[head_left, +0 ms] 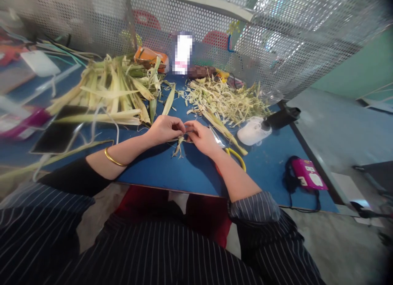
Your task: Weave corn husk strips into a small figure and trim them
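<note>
My left hand [166, 129] and my right hand [201, 136] meet over the middle of the blue table [172, 174]. Between their pinched fingertips sits a small bundle of corn husk strips [179, 147], its frayed ends hanging down toward me. Both hands are closed on it; the exact hold at the top is hidden by the fingers. A pair of scissors [236, 157] with yellow handles lies partly under my right forearm, blades pointing away. Just beyond my left hand a single husk leaf [169, 100] rests on the table.
A pile of whole husks [113, 86] spreads at the back left, shredded husk [227, 99] at the back right. Nearby on the right are a white spool-like object [254, 131], a black cylinder [284, 117] and a magenta box [308, 174] with a cord. A perforated metal screen [196, 15] stands behind.
</note>
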`<state>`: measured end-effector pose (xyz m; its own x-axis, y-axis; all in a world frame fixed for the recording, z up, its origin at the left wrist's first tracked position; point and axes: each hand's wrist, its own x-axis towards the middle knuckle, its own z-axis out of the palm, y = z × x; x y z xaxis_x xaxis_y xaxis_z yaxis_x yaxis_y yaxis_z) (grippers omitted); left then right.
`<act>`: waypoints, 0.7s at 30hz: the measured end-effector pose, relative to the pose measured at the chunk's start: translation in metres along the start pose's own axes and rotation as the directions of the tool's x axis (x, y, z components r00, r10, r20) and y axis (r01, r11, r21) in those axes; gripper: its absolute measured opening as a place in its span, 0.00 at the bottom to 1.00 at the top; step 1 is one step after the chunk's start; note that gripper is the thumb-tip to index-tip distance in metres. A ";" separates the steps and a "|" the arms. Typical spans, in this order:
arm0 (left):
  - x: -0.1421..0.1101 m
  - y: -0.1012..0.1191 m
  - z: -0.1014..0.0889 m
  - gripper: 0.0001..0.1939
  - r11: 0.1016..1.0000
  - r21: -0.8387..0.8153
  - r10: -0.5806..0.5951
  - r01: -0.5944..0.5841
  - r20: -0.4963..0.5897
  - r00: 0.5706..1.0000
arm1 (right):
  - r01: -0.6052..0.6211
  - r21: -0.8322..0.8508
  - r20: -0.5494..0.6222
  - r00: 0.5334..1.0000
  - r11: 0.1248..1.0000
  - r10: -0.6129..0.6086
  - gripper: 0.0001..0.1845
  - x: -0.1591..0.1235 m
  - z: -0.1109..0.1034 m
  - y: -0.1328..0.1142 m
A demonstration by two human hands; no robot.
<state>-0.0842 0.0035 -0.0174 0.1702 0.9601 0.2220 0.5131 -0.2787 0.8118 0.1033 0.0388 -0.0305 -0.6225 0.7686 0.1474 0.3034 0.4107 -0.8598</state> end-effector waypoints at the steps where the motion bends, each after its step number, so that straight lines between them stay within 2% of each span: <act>1: -0.001 0.001 0.000 0.08 0.998 0.063 0.033 -0.032 -0.022 0.999 | 0.002 -0.010 -0.005 1.000 1.000 -0.002 0.13 0.000 0.000 0.001; 7: -0.003 0.003 0.003 0.09 0.937 0.323 0.171 -0.135 -0.084 0.982 | -0.029 0.005 -0.013 0.999 1.000 0.029 0.11 -0.001 0.000 0.001; 12: -0.003 -0.002 0.008 0.08 0.868 0.470 0.231 -0.160 -0.097 0.968 | 0.024 -0.037 0.005 1.000 0.999 -0.024 0.13 -0.002 0.000 -0.002; 17: -0.002 -0.002 0.010 0.06 0.889 0.432 0.237 -0.153 -0.146 0.961 | -0.040 0.005 -0.045 0.998 0.999 0.040 0.14 0.000 0.000 -0.001; 21: -0.003 0.001 0.009 0.04 0.917 0.352 0.259 -0.189 -0.161 0.952 | -0.060 0.045 -0.065 0.996 0.997 0.063 0.10 0.002 -0.002 -0.002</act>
<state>-0.0762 0.0005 -0.0222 0.1593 0.8463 0.5083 0.7339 -0.4459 0.5124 0.1024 0.0405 -0.0276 -0.5543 0.8230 0.1247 0.3072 0.3414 -0.8883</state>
